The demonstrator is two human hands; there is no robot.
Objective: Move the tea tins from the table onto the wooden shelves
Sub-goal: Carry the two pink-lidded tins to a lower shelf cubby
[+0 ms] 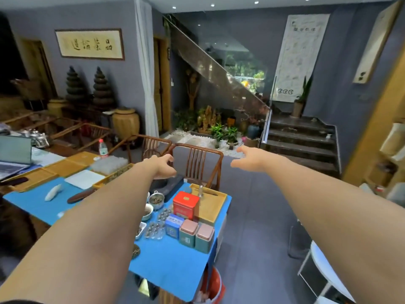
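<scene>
Several tea tins stand near the right end of the blue-covered table [173, 266]. A tall red tin [185, 204] is at the back, with a small blue tin [174, 225] in front of it. To the right stand two teal tins with pink lids [188, 232] [205, 237]. My left hand [163, 166] is stretched out above and beyond the tins, fingers loosely curled, holding nothing. My right hand [249, 159] reaches forward over the floor, fingers spread and empty. Wooden shelves [381, 172] show partly at the right edge.
A wooden tray [211, 205] lies right of the red tin. Small glass cups [157, 227], bowls of tea leaves and a strainer [156, 199] crowd the table left of the tins. Wooden chairs [197, 165] stand behind the table. A white stool [322, 268] is at lower right, stairs [300, 141] beyond.
</scene>
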